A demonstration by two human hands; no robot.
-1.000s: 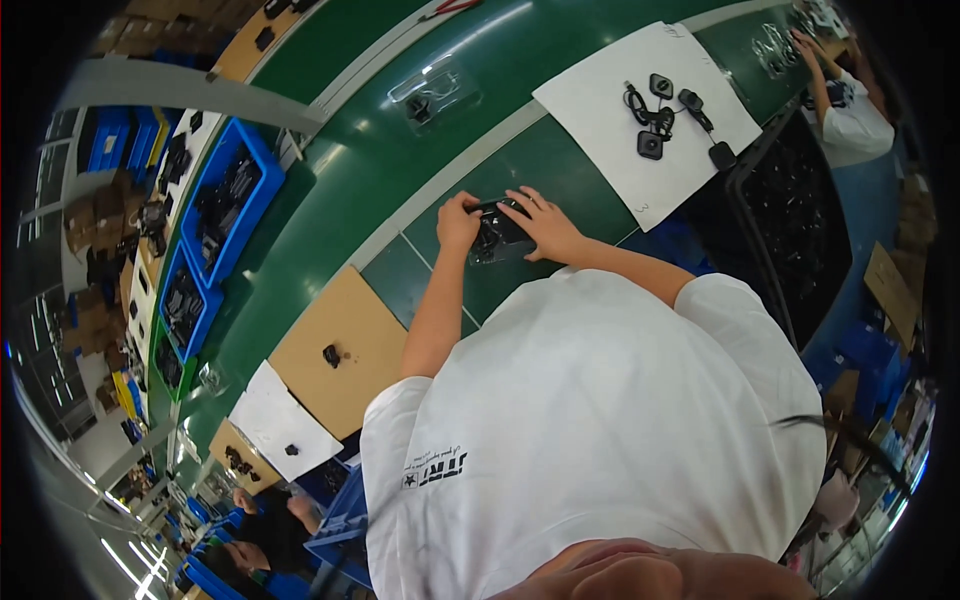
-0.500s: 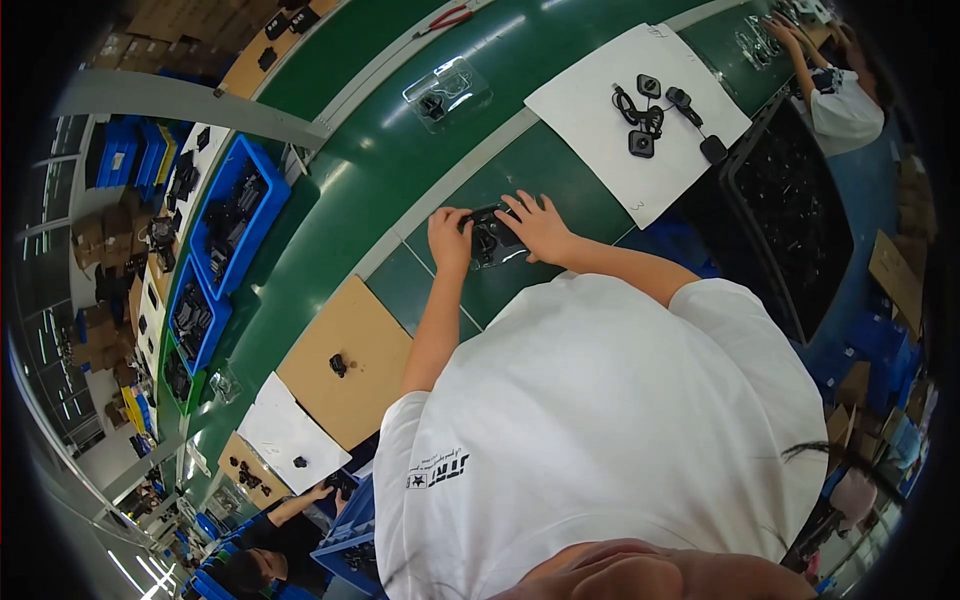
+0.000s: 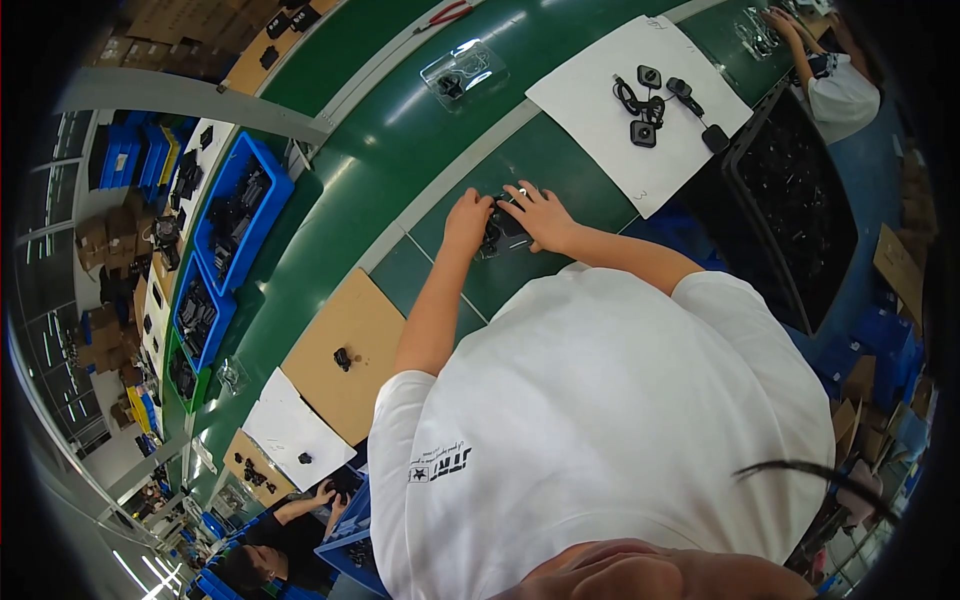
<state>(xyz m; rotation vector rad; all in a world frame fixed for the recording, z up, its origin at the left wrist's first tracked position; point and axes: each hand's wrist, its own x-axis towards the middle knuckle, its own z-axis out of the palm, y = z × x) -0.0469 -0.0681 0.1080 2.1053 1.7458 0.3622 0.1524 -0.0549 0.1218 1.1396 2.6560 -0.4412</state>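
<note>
A clear plastic blister tray with black parts in it lies on the green table in front of me. My left hand is at its left side, fingers bent and pressed together at the tray's upper left edge. Over the upper right part of the tray rests my right hand, fingers stretched and apart, thumb pointing down toward my body. The hands cover part of the tray, so what the fingertips touch is partly hidden.
Black cabled devices lie on a white sheet at the right, beside a large black bin. Another blister tray sits on the green conveyor. A brown board carries a small black part. Co-workers are at both sides.
The blister tray on the conveyor has shifted right and away. Both my hands have moved slightly right, and my left hand's fingertips have come closer to my right hand's.
</note>
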